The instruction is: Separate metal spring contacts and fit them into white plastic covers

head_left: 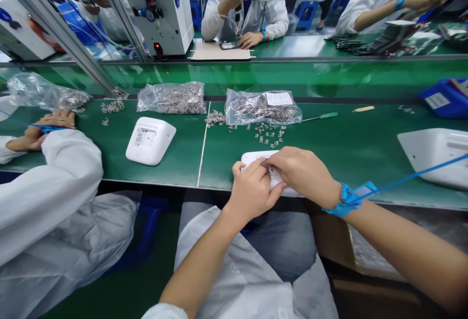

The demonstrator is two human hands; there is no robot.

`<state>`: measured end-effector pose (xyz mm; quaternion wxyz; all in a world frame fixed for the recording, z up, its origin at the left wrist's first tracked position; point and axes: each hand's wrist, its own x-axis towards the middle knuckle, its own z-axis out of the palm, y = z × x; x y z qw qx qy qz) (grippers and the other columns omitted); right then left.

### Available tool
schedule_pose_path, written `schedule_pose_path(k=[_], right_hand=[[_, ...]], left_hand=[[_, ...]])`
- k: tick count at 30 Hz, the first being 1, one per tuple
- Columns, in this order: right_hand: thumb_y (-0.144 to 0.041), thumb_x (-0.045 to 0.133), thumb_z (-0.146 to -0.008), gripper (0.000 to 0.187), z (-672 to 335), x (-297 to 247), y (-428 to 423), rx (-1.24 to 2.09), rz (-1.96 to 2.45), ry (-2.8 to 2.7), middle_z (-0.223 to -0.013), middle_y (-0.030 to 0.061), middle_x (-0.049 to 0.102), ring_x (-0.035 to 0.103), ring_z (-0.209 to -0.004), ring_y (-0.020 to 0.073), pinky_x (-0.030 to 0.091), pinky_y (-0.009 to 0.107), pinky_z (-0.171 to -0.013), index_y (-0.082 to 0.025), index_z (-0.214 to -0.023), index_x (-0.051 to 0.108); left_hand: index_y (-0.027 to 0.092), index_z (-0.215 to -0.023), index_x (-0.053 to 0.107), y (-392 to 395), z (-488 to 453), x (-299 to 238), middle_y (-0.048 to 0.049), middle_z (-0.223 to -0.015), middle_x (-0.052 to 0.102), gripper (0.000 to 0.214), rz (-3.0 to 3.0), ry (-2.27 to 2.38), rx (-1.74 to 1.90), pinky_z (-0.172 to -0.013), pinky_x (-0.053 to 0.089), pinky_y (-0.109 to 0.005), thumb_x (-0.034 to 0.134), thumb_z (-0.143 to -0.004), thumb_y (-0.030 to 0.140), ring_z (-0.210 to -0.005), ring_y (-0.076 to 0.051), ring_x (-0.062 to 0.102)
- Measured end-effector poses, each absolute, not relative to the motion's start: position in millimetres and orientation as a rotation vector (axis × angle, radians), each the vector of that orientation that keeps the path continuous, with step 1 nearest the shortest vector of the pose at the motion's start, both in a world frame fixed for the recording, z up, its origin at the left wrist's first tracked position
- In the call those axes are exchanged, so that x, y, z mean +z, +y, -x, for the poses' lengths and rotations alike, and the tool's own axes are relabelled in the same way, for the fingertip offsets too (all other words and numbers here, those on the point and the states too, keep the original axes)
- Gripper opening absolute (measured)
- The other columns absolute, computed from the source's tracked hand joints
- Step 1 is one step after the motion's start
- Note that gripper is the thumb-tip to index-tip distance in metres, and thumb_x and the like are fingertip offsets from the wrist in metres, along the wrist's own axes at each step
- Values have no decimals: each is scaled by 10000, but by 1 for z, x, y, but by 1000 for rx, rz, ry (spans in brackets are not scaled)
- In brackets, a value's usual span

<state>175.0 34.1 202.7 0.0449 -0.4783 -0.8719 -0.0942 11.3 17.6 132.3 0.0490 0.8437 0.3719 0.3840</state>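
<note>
A white plastic housing (249,157) lies at the front edge of the green bench, mostly covered by my hands. My left hand (250,189) is closed on the housing, its thumb along the near side and its fingers across the top. From the right, my right hand (305,172) reaches over the housing, thumb and index finger pinched together close to my left fingertips. Whatever sits in that pinch is too small and hidden to name. Just beyond the hands lie loose small metal clips (268,136), and behind them a clear bag of metal parts (261,107).
Another white housing (150,141) lies left, a third (435,155) right. A green-handled screwdriver (325,116) and a blue bin (448,98) are at the back. A blue cord runs right from my wrist strap (353,198). A co-worker's sleeve (73,163) is close on the left.
</note>
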Motion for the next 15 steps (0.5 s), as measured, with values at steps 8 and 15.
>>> schedule_pose_path(k=[8,15], right_hand=[[-291,676,-890,123,-220,196,36,-44,1556,-1794,-912,50,799,745,-817,204,536,282,-642,-220,-924,770],[-376,783,-797,116,-295,159,8,-23,1903,-1448,-762,116,769,717,-682,250,524,399,-662,-264,-811,758]], left_hand=[[149,-960,678,13,-3,137,-58,-1078,766,358,-2612,1129,1138,-852,261,-438,442,-1045,404,-1126,-191,656],[236,-1350,612,-10,67,141,-70,-1417,647,685,-2956,818,855,-787,272,-402,319,-974,727,-1145,-235,586]])
